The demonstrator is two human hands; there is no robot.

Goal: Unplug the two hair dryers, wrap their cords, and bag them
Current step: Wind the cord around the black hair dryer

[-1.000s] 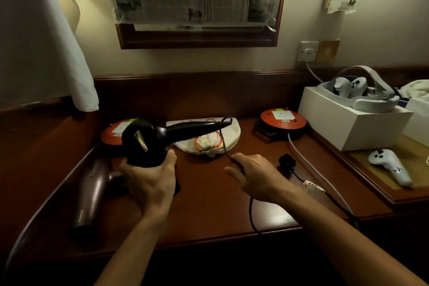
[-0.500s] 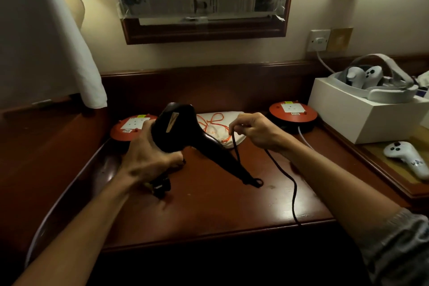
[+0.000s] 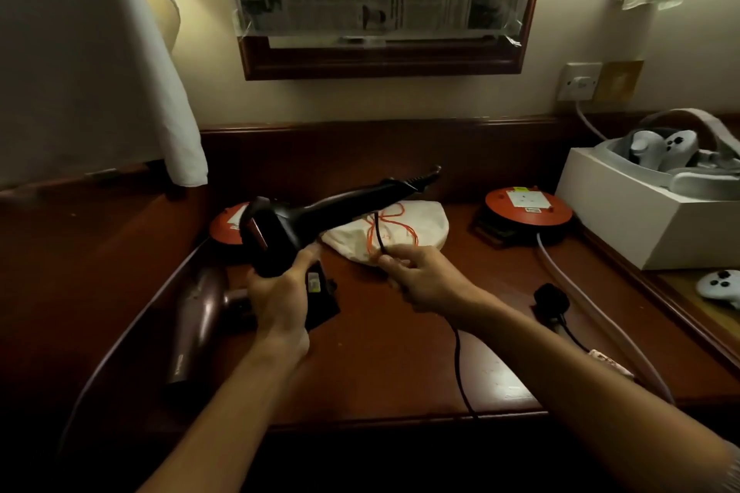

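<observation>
Two hair dryers are in front of you on the dark wooden table [image 3: 400,364], which fills the lower half of the view below a framed mirror [image 3: 380,0] covered with newspaper. At the right edge a white box [image 3: 640,220] carries a headset [image 3: 680,160], with a white controller [image 3: 720,286] lying just in front of it. Near the back of the table a white drawstring bag [image 3: 412,232] with orange cord lies between two orange cable reels, one [image 3: 528,206] to the right and one [image 3: 230,222] partly hidden to the left. Your left hand [image 3: 280,292] is curled round the body of the black hair dryer [image 3: 312,220], holding it above the table with its handle pointing up and to the right over the bag. The brown hair dryer [image 3: 200,316] lies flat on the table to the left of that hand. Your right hand [image 3: 420,280] pinches the black cord [image 3: 460,372], which runs up from your fingers toward the handle and trails down past the wrist over the front edge of the table. A black plug [image 3: 550,298] rests on the table to the right of your right forearm.
</observation>
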